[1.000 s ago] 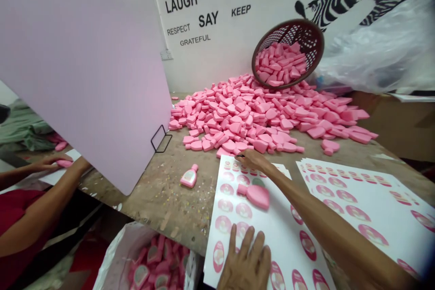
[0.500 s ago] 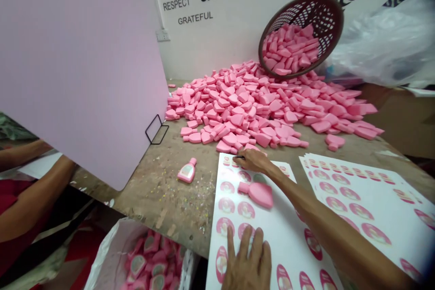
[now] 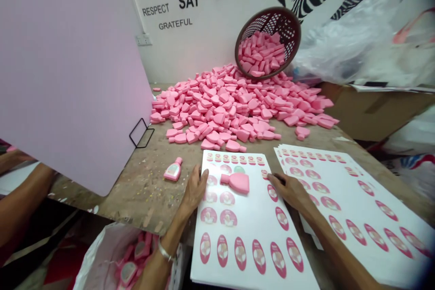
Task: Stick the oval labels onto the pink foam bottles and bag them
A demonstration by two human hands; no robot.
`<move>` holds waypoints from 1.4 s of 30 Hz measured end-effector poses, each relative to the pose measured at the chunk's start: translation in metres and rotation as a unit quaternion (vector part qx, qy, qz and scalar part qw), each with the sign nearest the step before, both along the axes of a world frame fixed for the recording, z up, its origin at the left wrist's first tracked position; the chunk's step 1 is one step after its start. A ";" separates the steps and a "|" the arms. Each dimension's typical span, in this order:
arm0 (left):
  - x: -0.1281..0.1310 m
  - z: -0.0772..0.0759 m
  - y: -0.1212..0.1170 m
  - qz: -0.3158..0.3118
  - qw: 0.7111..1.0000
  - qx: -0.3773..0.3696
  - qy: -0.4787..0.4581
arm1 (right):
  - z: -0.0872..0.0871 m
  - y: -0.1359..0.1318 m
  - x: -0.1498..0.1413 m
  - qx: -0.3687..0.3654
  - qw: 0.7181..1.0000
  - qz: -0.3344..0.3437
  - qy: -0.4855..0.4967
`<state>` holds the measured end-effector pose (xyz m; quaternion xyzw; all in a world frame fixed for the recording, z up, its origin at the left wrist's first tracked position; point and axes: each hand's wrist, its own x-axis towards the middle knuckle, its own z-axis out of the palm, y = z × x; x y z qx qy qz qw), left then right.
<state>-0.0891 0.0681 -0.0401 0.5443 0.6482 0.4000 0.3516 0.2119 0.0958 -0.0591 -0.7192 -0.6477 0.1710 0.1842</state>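
Both my grips are open and empty: my left grip (image 3: pixel 194 190) rests on the left edge of a white sticker sheet (image 3: pixel 251 219), my right grip (image 3: pixel 290 191) on its right edge, fingers apart, neither clamped on anything. A pink foam bottle (image 3: pixel 235 183) lies flat on the sheet between them, touching neither. Just left of the sheet, a labelled foam bottle (image 3: pixel 173 170) lies on the bench (image 3: pixel 136 190). Beyond it, a big heap of pink foam bottles (image 3: pixel 217 108) spreads under a tilted basket (image 3: pixel 288 18) resting on top of it. A stack of sticker sheets (image 3: pixel 353 204) sits to my right. A white sack (image 3: pixel 98 258) of labelled bottles stands below the bench edge, and a co-worker's forearm (image 3: pixel 23 195) shows at far left
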 end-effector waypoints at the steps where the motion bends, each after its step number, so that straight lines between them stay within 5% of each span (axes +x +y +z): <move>1: 0.004 -0.004 0.010 -0.001 1.000 0.000 -0.001 | -0.004 -0.005 -0.004 -0.003 1.000 0.005 0.006; 5: 0.018 -0.016 0.022 0.015 1.000 0.007 0.010 | -0.006 -0.012 -0.019 -0.005 1.000 0.000 0.006; 10: 0.016 0.002 0.006 0.031 0.998 0.042 0.024 | 0.010 -0.016 -0.018 0.034 0.999 -0.025 -0.014; 16: 0.038 0.015 -0.033 -0.021 1.000 0.016 -0.011 | 0.023 -0.012 -0.058 0.038 0.973 0.217 0.065; 22: 0.072 0.009 -0.048 -0.025 0.994 -0.024 -0.101 | 0.025 -0.046 -0.091 -0.002 0.974 0.151 0.169; 25: 0.072 0.013 -0.041 0.019 0.985 -0.038 -0.167 | 0.034 -0.049 -0.080 0.010 0.954 0.214 0.210; 30: 0.061 0.016 -0.015 -0.022 0.941 -0.067 -0.332 | 0.027 -0.002 -0.050 0.130 0.986 0.086 0.062; 34: 0.067 0.014 0.006 -0.044 0.946 -0.066 -0.313 | 0.009 0.024 -0.053 0.161 0.983 0.087 0.005; 42: 0.079 -0.003 0.025 -0.049 0.951 -0.053 -0.301 | -0.010 0.026 -0.059 0.195 0.973 0.104 -0.059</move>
